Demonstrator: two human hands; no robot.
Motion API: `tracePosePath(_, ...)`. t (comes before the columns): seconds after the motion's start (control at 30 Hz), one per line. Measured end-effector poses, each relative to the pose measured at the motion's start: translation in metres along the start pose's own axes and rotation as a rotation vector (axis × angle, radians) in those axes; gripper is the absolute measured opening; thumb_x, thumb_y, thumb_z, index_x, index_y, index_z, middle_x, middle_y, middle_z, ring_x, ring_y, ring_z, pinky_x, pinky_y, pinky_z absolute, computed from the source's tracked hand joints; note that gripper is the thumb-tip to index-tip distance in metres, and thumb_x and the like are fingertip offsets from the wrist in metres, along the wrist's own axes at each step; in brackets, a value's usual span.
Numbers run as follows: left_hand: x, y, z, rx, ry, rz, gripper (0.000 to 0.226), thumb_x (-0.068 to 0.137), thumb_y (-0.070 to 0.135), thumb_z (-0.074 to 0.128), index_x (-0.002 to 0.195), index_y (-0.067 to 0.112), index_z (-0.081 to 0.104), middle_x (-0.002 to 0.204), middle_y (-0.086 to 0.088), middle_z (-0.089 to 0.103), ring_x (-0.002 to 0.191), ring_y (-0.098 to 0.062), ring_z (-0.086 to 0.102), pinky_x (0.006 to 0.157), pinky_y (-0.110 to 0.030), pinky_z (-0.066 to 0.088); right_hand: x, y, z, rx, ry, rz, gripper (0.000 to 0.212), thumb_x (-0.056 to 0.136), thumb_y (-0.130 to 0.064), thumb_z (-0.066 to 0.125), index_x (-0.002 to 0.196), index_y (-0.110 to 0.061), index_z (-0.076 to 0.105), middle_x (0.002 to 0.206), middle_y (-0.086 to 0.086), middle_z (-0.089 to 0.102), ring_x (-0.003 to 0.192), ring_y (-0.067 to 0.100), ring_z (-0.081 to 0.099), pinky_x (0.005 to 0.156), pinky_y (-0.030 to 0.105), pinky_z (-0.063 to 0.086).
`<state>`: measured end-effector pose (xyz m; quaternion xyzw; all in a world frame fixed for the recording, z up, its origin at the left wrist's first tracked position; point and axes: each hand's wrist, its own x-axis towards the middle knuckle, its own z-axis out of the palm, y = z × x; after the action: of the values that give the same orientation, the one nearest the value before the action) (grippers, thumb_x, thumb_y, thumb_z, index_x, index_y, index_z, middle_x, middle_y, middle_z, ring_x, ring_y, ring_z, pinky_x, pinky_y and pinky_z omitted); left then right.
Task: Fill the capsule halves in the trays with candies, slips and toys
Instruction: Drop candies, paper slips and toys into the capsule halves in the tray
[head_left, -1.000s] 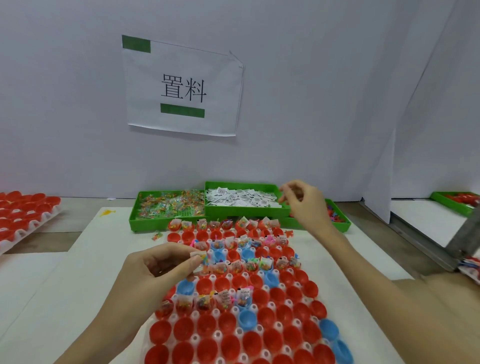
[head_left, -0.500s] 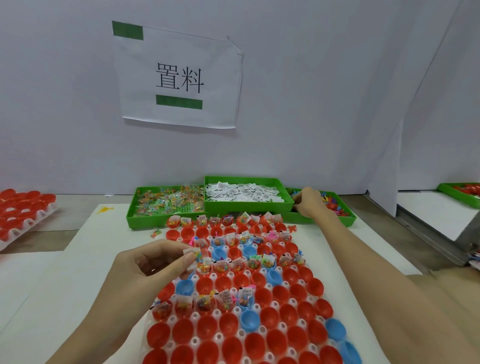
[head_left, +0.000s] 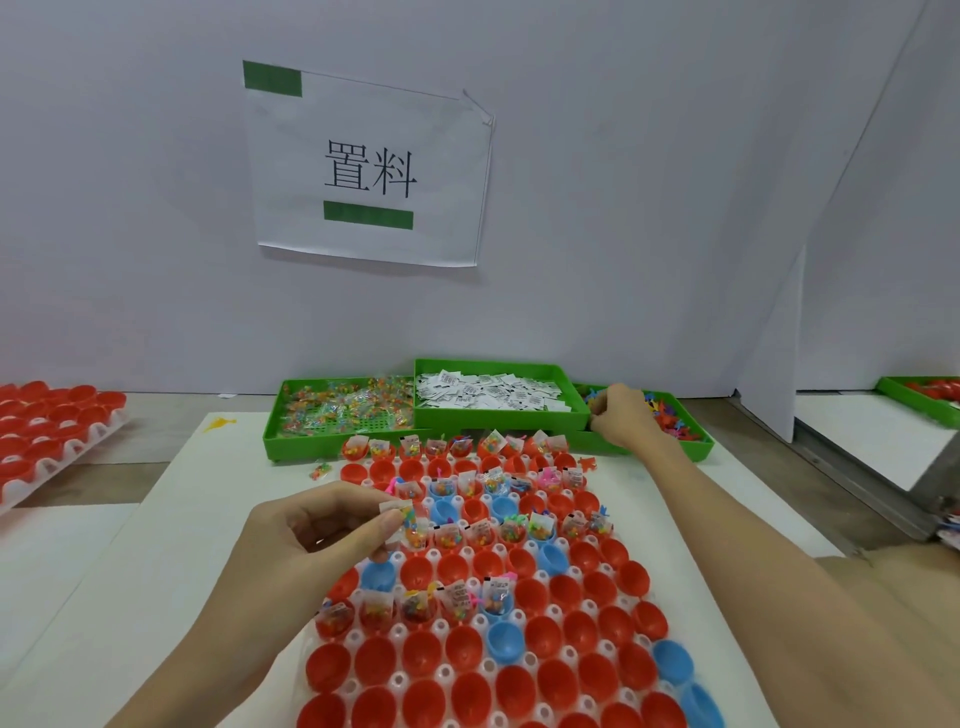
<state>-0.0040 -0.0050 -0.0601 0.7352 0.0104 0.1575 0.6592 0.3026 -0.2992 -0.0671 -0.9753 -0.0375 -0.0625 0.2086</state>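
Observation:
A white tray (head_left: 400, 678) of red and blue capsule halves lies in front of me; the far rows and one middle row hold candy packets and slips, the near rows are bare. My left hand (head_left: 317, 530) hovers over the tray's left side and pinches a small bundle of slip and candy packet (head_left: 397, 512) between thumb and fingers. My right hand (head_left: 621, 415) reaches into the green toy bin (head_left: 691, 449) at the back right, fingers curled among small coloured toys (head_left: 667, 415). What it holds is hidden.
A green bin of candy packets (head_left: 343, 410) and a raised green bin of paper slips (head_left: 488, 392) stand behind the tray. Another tray of red halves (head_left: 47, 421) sits at the far left. A loose candy packet (head_left: 319, 471) lies on the white mat. A wall with a paper sign rises behind.
My right hand moved from above the slip bin down into the toy bin. The left hand stayed over the tray with its bundle. The view tilted slightly.

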Motion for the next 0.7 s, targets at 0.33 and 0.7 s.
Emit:
tracePosePath(0.33,-0.001,-0.002,0.001,0.001,0.015,0.01,0.018,0.07,0.036,0.082,0.086,0.028,0.084,0.085,-0.004,0.079,0.075,-0.021,0.076,0.072,-0.018,0.059,-0.038,0.019,-0.014,0.748,0.186,0.107,0.014,0.083,-0.008,0.082,0.096,-0.005,0.077,0.097,0.015,0.077,0.092,0.025,0.073,0.088,0.04,0.06)
tracePosePath(0.7,-0.01,-0.003,0.013,0.118,-0.04,0.164,0.018,0.075,0.023,0.082,0.088,0.036,0.084,0.086,0.006,0.08,0.083,-0.009,0.076,0.074,-0.016,0.058,-0.175,-0.042,-0.027,0.973,-0.115,-0.24,0.012,0.085,-0.025,0.081,0.096,-0.025,0.08,0.096,-0.002,0.079,0.091,0.014,0.075,0.075,0.02,0.058)
